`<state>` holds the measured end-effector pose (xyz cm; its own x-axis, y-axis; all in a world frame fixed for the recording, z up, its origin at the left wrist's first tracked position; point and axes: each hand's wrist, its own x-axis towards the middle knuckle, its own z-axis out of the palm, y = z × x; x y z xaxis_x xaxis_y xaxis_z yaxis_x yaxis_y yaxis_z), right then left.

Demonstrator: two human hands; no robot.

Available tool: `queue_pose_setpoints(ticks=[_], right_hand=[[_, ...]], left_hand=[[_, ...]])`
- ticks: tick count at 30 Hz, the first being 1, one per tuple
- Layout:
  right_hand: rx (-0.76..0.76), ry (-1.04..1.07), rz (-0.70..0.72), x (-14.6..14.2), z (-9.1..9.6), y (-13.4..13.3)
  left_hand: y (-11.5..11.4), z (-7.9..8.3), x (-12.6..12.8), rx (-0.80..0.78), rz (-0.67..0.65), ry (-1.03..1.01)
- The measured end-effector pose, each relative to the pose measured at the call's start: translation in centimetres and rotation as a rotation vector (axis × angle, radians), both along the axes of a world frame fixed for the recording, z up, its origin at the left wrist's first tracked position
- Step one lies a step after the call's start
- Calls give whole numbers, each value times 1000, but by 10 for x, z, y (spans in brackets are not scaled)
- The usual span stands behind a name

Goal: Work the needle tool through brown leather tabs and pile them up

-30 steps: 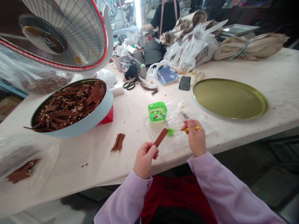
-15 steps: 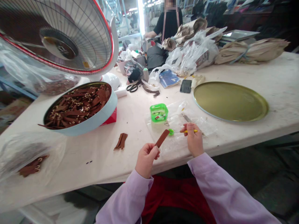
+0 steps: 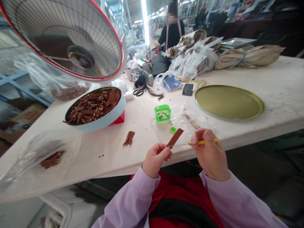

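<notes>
Brown strip (image 3: 175,137): it is held above the near edge of the table (image 3: 142,123), slanting up and away to the right from the fingers at its lower end. At the surface's near left corner lies a clear plastic bag (image 3: 26,164), with brown pieces (image 3: 52,159) showing at its right side. A red-rimmed fan (image 3: 80,57) leans over the left edge. Below it, a round tin (image 3: 106,119), heaped with brown strips bearing metal loops, sits on a red box (image 3: 120,119). A small pile of strips (image 3: 129,138) lies nearer the near edge. The left hand (image 3: 158,156) pinches the brown strip between thumb and fingers. Beyond that hand, a green container (image 3: 162,113) and a small green cap (image 3: 173,129) are on a clear plastic sheet (image 3: 159,131). The right hand (image 3: 210,155) has its thumb and fingers pressed on the handle of a yellow-handled tool (image 3: 199,142). The tool's thin metal shaft points left to the strip's lower end; it seems to meet it beside the left fingertips, though contact is too small to be sure. A round gold-coloured lid (image 3: 229,103) lies toward the right edge, and a tied paper bundle (image 3: 251,57) along the far edge.
</notes>
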<state>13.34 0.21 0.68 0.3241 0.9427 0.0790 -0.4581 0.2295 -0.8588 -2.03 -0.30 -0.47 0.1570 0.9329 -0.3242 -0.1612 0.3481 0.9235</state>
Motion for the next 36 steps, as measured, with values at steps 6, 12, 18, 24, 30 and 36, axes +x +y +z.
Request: queue_pose_setpoints(ticks=[6, 12, 18, 24, 30, 36], right_hand=[[-9, -6, 37, -9, 3, -12], [82, -179, -179, 6, 10, -28], [-36, -743, 278, -13, 0, -33], [-137, -682, 507, -29, -7, -23], [-165, -703, 611, -52, -22, -12], [-251, -542, 619, -62, -40, 3]], left_hand=[[-13, 7, 0, 34, 32, 10], [-22, 7, -6, 69, 112, 27], [-28, 15, -8, 52, 14, 34], [-28, 10, -18, 142, 15, 168], [-23, -7, -28, 233, 66, 343], [22, -30, -99, 243, 248, 887]])
